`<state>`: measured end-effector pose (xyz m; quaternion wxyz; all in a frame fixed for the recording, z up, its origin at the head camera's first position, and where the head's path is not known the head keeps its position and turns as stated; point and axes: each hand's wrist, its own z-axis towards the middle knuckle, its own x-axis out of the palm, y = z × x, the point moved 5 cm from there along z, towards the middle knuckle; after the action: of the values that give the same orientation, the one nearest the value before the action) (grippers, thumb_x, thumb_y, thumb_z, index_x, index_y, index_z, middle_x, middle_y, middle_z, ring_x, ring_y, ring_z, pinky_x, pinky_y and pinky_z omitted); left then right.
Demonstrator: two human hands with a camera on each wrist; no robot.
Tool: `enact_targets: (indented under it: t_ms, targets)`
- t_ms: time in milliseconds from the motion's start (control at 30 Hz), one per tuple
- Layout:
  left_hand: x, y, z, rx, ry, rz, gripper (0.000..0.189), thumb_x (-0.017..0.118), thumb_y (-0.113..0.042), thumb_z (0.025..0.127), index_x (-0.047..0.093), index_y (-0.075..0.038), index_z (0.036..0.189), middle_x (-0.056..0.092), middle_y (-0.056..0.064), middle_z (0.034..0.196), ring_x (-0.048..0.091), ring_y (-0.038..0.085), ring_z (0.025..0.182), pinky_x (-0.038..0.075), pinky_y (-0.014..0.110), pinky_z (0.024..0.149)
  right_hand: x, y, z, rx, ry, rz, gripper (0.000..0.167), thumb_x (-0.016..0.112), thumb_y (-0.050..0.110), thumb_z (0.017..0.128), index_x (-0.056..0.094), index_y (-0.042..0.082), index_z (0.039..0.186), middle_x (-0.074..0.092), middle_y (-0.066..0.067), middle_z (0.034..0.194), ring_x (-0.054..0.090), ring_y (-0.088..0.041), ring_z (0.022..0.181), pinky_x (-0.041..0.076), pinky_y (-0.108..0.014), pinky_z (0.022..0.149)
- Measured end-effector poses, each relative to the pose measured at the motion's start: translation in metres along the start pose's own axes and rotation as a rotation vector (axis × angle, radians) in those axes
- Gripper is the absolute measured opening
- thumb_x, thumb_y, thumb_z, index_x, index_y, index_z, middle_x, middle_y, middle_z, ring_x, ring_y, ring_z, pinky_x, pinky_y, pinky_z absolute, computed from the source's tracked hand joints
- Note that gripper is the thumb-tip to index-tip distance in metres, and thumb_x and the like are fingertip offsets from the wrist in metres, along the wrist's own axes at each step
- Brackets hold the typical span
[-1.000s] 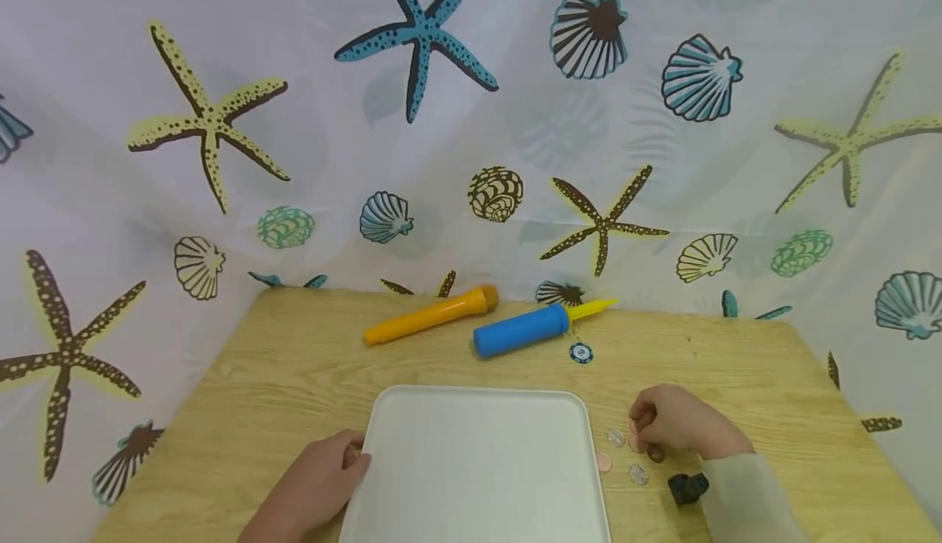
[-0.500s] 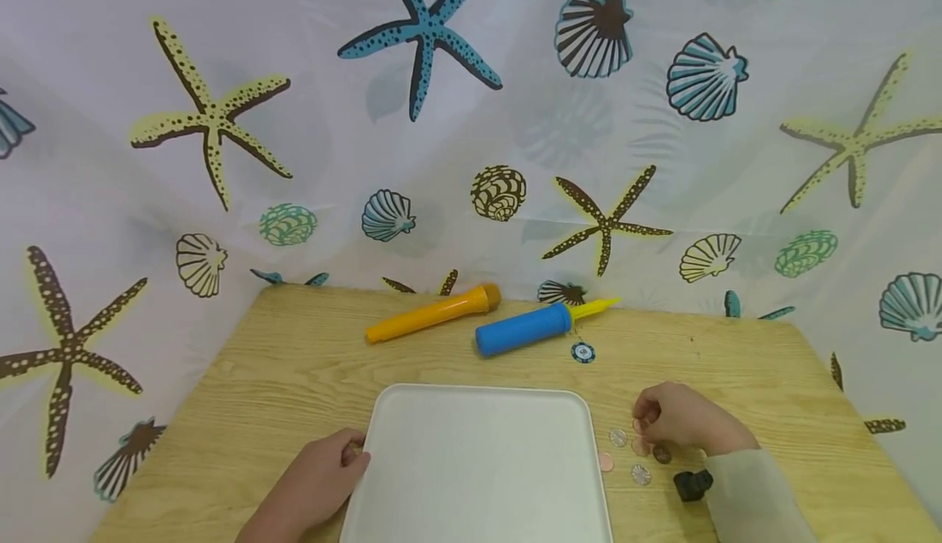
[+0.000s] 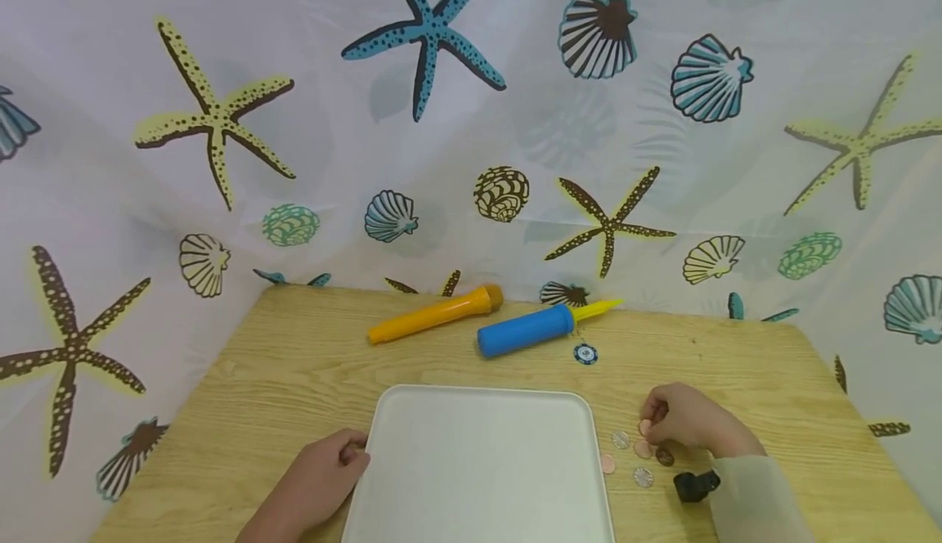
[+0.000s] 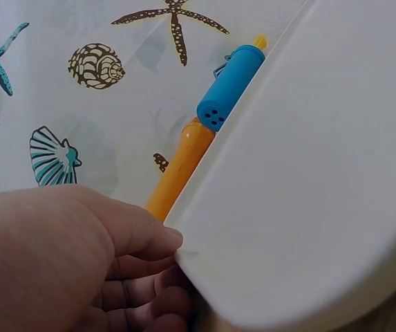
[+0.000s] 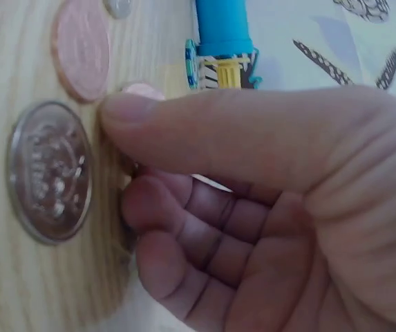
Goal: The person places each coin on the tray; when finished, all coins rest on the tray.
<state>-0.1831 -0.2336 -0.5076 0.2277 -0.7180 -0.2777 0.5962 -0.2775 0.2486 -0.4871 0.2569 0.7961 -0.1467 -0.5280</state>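
Left hand [image 3: 318, 473] grips white rectangular tray [image 3: 478, 461]; at two o'clock, right hand [image 3: 688, 420] pinches round copper coin [image 3: 645, 428]: slackening could drop it!

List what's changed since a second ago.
The right hand has shifted slightly away from the white tray. The dark coin, which was at its fingertips, now lies clear of them; whether it had been gripped can't be told. The left hand stays on the tray's left rim; blue pump and orange microphone haven't moved.
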Motion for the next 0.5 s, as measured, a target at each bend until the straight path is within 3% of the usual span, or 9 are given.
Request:
enact_targets:
  t_ms: [167,300,400,500]
  targets:
    - [0.002,0.001,0.001,-0.006,0.007,-0.015,0.028,0.059,-0.017,0.099,0.066,-0.003,0.123,0.059,-0.003,0.088,0.053,0.013,0.081,0.047,0.035,0.077,-0.001,-0.01,-0.006,-0.051,-0.028,0.073,0.016,0.079,0.016,0.087,0.066,0.007,0.09,0.061,-0.002,0.082,0.052,-0.018,0.073,0.043,-0.033,0.064]
    - [0.003,0.002,0.001,-0.007,0.01,-0.021,0.028,0.059,-0.017,0.099,0.066,-0.004,0.122,0.059,-0.003,0.088,0.053,0.013,0.081,0.046,0.034,0.076,-0.002,-0.013,-0.01,-0.014,-0.102,0.112,0.019,0.077,0.025,0.09,0.072,0.009,0.099,0.066,0.0,0.088,0.057,-0.016,0.08,0.047,-0.033,0.07]
    - [0.003,0.003,0.002,-0.003,0.009,-0.025,0.027,0.059,-0.017,0.099,0.066,-0.004,0.122,0.06,-0.003,0.088,0.054,0.013,0.081,0.047,0.035,0.076,0.0,-0.007,-0.01,0.023,-0.172,0.185,0.024,0.075,0.031,0.092,0.075,0.01,0.103,0.07,0.0,0.091,0.061,-0.016,0.082,0.05,-0.033,0.073]
    - [0.003,0.004,0.003,-0.008,0.01,-0.027,0.028,0.059,-0.018,0.099,0.065,-0.004,0.122,0.061,-0.003,0.089,0.055,0.012,0.082,0.048,0.035,0.077,0.008,0.011,-0.004,0.003,-0.199,0.306,0.027,0.074,0.032,0.093,0.075,0.009,0.106,0.072,-0.002,0.093,0.065,-0.017,0.082,0.053,-0.032,0.073]
